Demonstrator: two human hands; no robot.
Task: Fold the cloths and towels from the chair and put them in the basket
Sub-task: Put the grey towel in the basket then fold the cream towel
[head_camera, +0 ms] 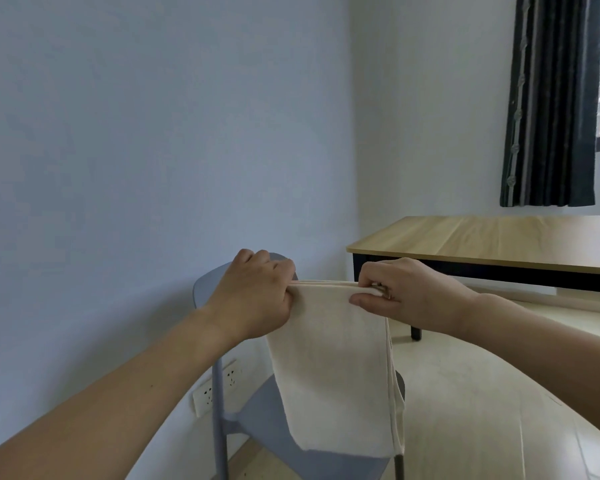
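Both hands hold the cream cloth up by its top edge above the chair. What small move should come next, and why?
Probably bring the left hand across to the right hand, halving the cream cloth again. It hangs long and narrow from both grips, top edge already doubled, in front of the blue chair. No basket is in view, so placing it looks premature.

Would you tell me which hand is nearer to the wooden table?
Right. The right hand pinches the cream cloth's top corner just below the wooden table's near edge; the left hand grips the opposite corner, over the grey chair's backrest, farther away.
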